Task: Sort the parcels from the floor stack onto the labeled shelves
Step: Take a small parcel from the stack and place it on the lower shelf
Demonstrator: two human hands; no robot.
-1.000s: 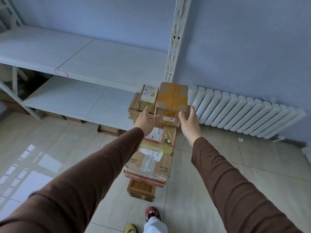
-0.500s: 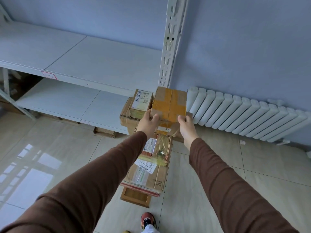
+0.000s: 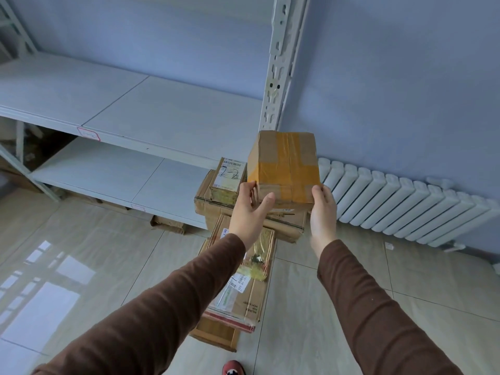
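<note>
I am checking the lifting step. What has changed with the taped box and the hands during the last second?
Both hands closed on the taped box, and it has come up off the stack, toward the camera. The left hand and the right hand now hold its near lower corners. The parcel marked 2-2, the floor stack and the shelves stayed as they were.

Both shelf boards lie bare: the upper shelf is open across its whole width, the lower shelf likewise up to the parcel marked 2-2, which stands at its right end atop the floor stack. The slotted upright bounds the shelves on the right. Beyond it the radiator lines the wall. Floor left of the stack is free.
</note>
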